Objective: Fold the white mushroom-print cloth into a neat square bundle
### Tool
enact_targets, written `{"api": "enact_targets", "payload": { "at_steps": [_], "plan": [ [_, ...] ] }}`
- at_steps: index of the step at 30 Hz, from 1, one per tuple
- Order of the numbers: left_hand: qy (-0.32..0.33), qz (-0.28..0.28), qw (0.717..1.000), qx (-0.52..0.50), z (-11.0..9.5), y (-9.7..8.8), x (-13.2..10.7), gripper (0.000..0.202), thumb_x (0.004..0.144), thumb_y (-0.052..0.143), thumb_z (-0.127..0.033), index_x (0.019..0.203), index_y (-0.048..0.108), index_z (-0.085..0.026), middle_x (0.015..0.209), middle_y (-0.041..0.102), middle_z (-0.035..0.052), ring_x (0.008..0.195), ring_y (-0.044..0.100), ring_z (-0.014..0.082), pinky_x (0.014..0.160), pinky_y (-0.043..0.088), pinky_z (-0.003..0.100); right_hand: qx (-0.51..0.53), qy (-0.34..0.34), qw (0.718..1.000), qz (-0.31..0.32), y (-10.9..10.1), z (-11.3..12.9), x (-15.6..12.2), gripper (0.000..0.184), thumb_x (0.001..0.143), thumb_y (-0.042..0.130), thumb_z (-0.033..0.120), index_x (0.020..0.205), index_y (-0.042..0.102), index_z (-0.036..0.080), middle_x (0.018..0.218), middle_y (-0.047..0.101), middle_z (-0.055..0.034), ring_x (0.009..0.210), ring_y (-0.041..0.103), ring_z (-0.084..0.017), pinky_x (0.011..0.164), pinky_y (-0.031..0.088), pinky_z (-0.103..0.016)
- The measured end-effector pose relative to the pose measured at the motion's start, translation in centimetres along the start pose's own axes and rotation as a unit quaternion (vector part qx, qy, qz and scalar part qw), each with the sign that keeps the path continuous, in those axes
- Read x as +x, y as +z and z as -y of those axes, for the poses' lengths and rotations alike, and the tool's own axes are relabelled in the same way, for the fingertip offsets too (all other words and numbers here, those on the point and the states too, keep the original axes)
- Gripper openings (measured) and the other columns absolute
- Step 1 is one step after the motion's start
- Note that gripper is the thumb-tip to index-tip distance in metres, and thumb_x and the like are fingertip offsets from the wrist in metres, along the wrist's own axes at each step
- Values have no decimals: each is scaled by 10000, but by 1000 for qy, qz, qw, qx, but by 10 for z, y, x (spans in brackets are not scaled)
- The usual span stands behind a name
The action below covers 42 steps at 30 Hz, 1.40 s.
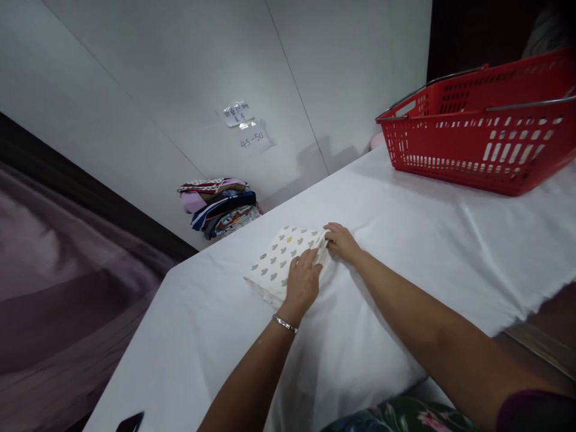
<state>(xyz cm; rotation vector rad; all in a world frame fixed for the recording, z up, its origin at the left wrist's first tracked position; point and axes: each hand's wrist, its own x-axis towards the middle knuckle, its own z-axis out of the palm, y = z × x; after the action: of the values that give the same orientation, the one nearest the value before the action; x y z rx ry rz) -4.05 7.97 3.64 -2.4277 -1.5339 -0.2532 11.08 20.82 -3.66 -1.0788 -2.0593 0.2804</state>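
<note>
Far left of the frame: mauve fabric (40, 264), draped, use unclear to me. Lower left: a small dark object (130, 422), cut by the frame edge. Left of centre: a stack of folded garments (220, 207), beyond the edge of the white-covered worktop (193, 336); above it, two handwritten paper notes (249, 129) on the wall.

Centre: one printed white cloth (283, 255), grey motifs, a single yellow one, folded into a flat packet and lying on the worktop. Handling, my estimate: light, soft, limp, unbreakable; layers liable to slide over one another or bunch if pulled singly. Best hold, I judge: all layers together at the folded right-hand edge, the other hand flat beneath to keep it square.

On it: the left hand (303, 282), silver bracelet at the wrist, fingers laid across the top near that edge; whether this grip pinches I cannot tell. Next, the right hand (342, 242), fingers curled at the upper right corner of the cloth; with the underside hidden, I cannot tell if this grip is clamped.

Upper right: a red plastic shopping basket (472, 141), metal handles, on the worktop.
</note>
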Motion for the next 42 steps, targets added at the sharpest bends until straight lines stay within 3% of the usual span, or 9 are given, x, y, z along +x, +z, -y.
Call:
{"api": "enact_targets", "payload": {
  "at_steps": [3, 7, 15, 23, 32, 37, 42],
  "plan": [
    [-52, 8, 998, 40, 2, 0, 1, 155, 816, 509, -220, 923, 618, -192, 1316, 471, 80, 1271, 344, 257, 983, 337, 417, -1, 0, 1000, 2, -1, 1, 0, 250, 726, 521, 91, 891, 677, 194, 1220, 553, -88, 1187, 402, -263, 940, 357, -424],
    [-89, 28, 994, 52, 5, 2, 2, 209, 788, 566, -322, 934, 609, -180, 1310, 461, 97, 1270, 328, 264, 961, 347, 420, 1, -2, 1000, -1, -1, 2, -1, 264, 722, 522, 88, 904, 675, 203, 1218, 554, -80, 1188, 400, -264, 938, 359, -428],
    [-92, 19, 994, 53, -3, 9, 7, 207, 795, 480, -172, 956, 610, -184, 1278, 480, 83, 1245, 347, 236, 939, 352, 398, 8, 1, 1000, -9, 1, -1, 0, 246, 709, 528, 93, 880, 667, 203, 1212, 558, -77, 1181, 407, -263, 941, 362, -431],
    [-119, 29, 991, 58, -3, 13, 12, 209, 826, 477, -291, 898, 635, -174, 1262, 479, 92, 1212, 357, 256, 925, 359, 418, 21, -3, 1000, -4, 1, -1, 0, 251, 704, 525, 99, 889, 664, 196, 1215, 558, -74, 1196, 399, -262, 964, 351, -427],
    [-155, 57, 984, 71, -7, 21, 24, 256, 751, 466, -150, 950, 625, -162, 1286, 439, 124, 1223, 329, 285, 944, 333, 486, 24, -1, 1000, 10, -4, 4, 0, 257, 708, 522, 108, 908, 661, 192, 1226, 549, -76, 1193, 399, -235, 981, 329, -401],
    [-138, 68, 986, 57, -7, 13, 27, 275, 753, 423, -102, 916, 638, -156, 1200, 501, 127, 1276, 285, 284, 991, 284, 519, -19, 31, 999, 6, -9, 9, -2, 245, 740, 520, 126, 922, 660, 210, 1230, 544, -70, 1197, 387, -242, 961, 326, -398],
    [-87, 38, 994, 61, -15, 8, 19, 257, 774, 436, -136, 922, 642, -178, 1309, 459, 88, 1328, 221, 258, 1055, 196, 502, -65, 94, 993, -6, -13, 14, -4, 283, 769, 486, 111, 977, 646, 217, 1213, 552, -78, 1156, 415, -235, 921, 334, -373]
  ]
}}
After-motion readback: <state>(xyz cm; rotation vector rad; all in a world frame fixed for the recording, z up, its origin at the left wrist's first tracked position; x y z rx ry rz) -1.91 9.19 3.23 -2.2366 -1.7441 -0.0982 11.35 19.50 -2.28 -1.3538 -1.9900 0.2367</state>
